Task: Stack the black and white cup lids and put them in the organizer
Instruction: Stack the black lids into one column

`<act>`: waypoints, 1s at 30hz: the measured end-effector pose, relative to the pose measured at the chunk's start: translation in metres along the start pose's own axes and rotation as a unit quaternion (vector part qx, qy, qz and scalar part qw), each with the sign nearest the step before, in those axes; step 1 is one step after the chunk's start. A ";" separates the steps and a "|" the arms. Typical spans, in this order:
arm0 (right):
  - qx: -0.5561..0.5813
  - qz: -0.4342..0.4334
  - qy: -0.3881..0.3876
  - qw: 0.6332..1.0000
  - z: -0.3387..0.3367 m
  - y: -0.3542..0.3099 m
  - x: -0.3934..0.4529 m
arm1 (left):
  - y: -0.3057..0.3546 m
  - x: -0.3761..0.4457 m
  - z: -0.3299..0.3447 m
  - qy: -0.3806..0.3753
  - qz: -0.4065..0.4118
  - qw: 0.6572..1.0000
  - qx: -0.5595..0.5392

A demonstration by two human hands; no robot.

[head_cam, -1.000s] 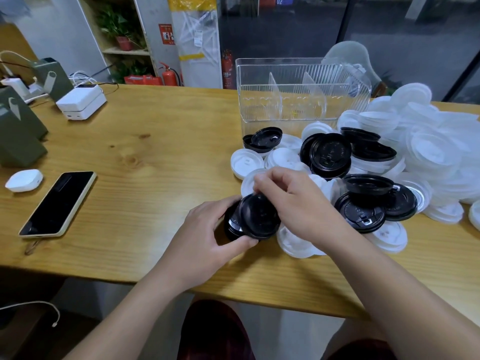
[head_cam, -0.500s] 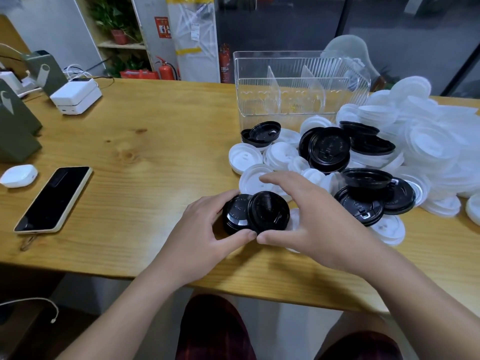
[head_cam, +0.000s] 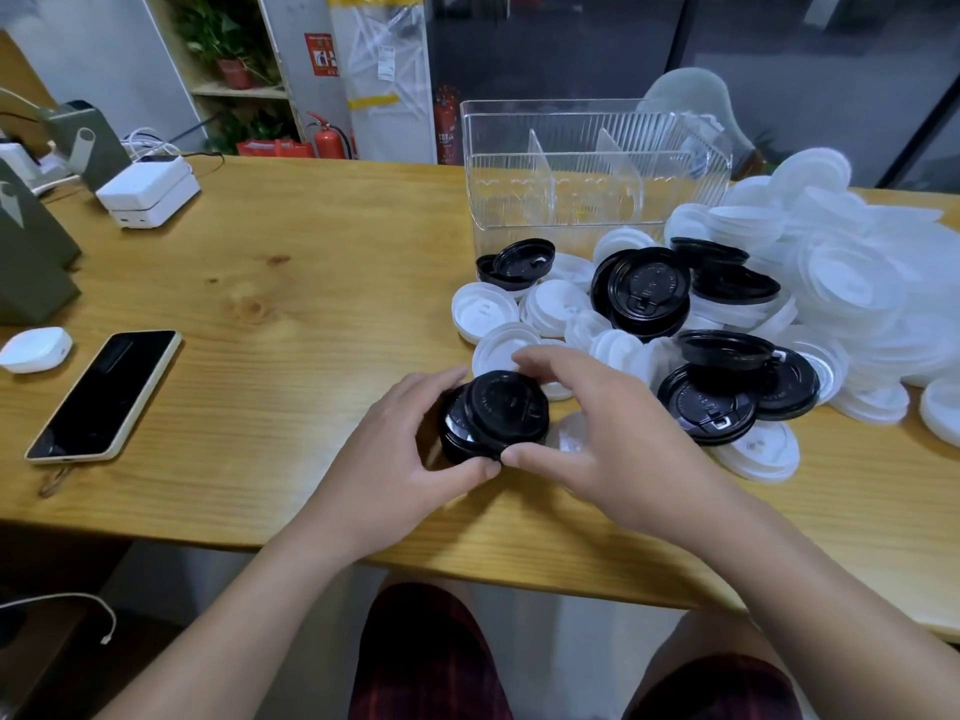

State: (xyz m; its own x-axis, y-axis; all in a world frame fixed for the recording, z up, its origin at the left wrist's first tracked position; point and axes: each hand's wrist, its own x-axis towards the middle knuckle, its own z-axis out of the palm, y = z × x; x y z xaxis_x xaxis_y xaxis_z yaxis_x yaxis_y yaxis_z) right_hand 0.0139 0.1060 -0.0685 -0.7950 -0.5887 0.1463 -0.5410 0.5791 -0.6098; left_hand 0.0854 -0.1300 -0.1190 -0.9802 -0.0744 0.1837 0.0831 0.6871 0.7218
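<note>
A short stack of black lids (head_cam: pixel 496 415) stands on the wooden table near its front edge. My left hand (head_cam: pixel 400 459) grips the stack from the left. My right hand (head_cam: pixel 597 433) holds the top black lid from the right, thumb at the front rim and fingers over the back. Behind lies a heap of loose black lids (head_cam: pixel 649 291) and white lids (head_cam: pixel 831 283). The clear plastic organizer (head_cam: pixel 592 168), split by dividers, stands at the back with nothing in it.
A phone (head_cam: pixel 104 394) lies face up at the left, with a small white case (head_cam: pixel 36 348) beside it. A white box (head_cam: pixel 148 192) and grey-green stands (head_cam: pixel 31 262) sit at the far left. The table's front edge runs just below my hands.
The top black lid has come down from a tilt to sit flatter on the stack. My right hand has shifted to hold its rim; the left hand has stayed on the stack.
</note>
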 end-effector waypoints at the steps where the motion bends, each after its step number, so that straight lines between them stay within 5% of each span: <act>1: -0.005 -0.006 -0.012 1.000 0.002 -0.003 0.002 | 0.000 0.000 0.000 0.002 -0.008 1.000 -0.007; 12: -0.036 -0.028 -0.066 0.997 0.011 -0.007 0.012 | 0.001 0.001 -0.001 -0.012 -0.036 0.997 -0.070; 22: -0.047 -0.036 -0.035 0.998 0.002 -0.001 0.002 | 0.010 0.000 -0.017 -0.042 -0.002 0.998 -0.050; 30: -0.017 -0.029 0.017 0.999 -0.007 0.020 -0.001 | 0.011 0.100 -0.027 0.005 0.055 0.998 -0.013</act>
State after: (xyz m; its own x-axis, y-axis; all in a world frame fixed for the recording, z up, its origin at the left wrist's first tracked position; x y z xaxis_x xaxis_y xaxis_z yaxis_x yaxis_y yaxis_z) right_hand 0.0022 0.1222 -0.0750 -0.7703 -0.6027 0.2085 -0.5956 0.5631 -0.5728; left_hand -0.0070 -0.1490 -0.0744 -0.9630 -0.0067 0.2694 0.1948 0.6732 0.7133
